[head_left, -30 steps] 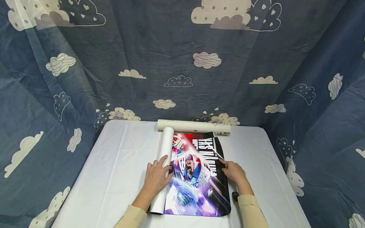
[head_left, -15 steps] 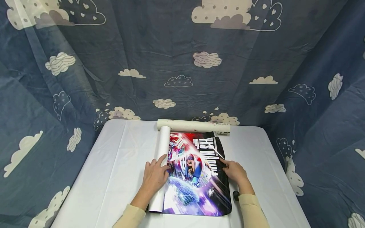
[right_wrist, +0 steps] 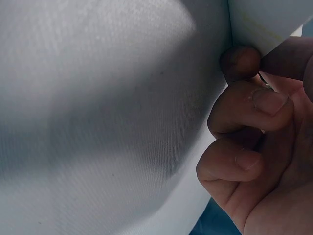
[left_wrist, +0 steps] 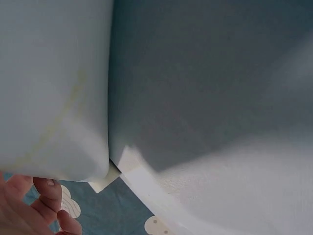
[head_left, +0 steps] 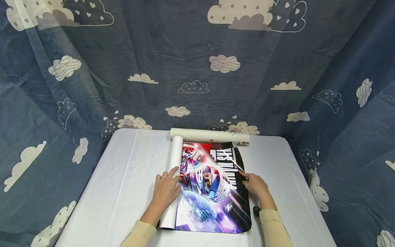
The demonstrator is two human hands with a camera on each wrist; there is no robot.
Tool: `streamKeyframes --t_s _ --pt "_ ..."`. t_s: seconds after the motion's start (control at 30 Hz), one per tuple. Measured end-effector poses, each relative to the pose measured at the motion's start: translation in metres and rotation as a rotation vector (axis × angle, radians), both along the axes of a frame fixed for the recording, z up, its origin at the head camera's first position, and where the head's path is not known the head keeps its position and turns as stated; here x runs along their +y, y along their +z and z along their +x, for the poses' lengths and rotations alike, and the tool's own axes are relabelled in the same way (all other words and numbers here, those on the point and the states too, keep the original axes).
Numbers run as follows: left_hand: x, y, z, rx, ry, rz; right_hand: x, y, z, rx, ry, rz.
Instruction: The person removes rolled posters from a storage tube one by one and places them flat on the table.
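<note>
A glossy racing poster lies partly unrolled on the white table, showing a helmeted driver and large white lettering. Its left part is still a white roll. My left hand rests on this roll, fingers spread over it. In the left wrist view, bent fingers touch the edge of the white paper. At the poster's dark right edge, my right hand pinches the paper between thumb and forefinger. The right wrist view shows the pinched white corner, with the other fingers curled below.
A second, cream roll lies crosswise at the table's back, just beyond the poster. A small black object sits by the right forearm. The white table extends on both sides, and a dark cloud-patterned curtain surrounds it.
The white roll and my left hand have moved left, baring more of the printed side. My right hand keeps its pinch on the right edge, shifting very slightly right.
</note>
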State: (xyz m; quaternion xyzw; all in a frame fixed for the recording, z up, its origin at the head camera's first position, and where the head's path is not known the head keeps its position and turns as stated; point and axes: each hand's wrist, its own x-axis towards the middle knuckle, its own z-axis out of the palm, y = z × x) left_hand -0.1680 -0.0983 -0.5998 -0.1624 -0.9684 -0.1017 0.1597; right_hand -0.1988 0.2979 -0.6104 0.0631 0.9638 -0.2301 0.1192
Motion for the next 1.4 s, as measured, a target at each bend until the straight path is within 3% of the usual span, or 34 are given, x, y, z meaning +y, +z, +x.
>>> streamKeyframes --t_s 0.43,0.77,1.13,1.4 --pt "-0.006 0.002 -0.002 -0.018 0.020 0.016 0.009 0.000 0.000 0.010 -0.001 -0.002" --pt "-0.011 0.001 -0.003 0.000 0.009 -0.043 0.010 0.002 0.003 -0.003 -0.023 -0.005" --pt "-0.015 0.003 -0.002 -0.051 0.029 0.016 0.019 0.001 0.005 -0.031 -0.050 -0.008" --pt "-0.019 0.003 -0.003 -0.045 0.023 -0.026 0.024 0.002 0.008 -0.035 -0.062 -0.003"
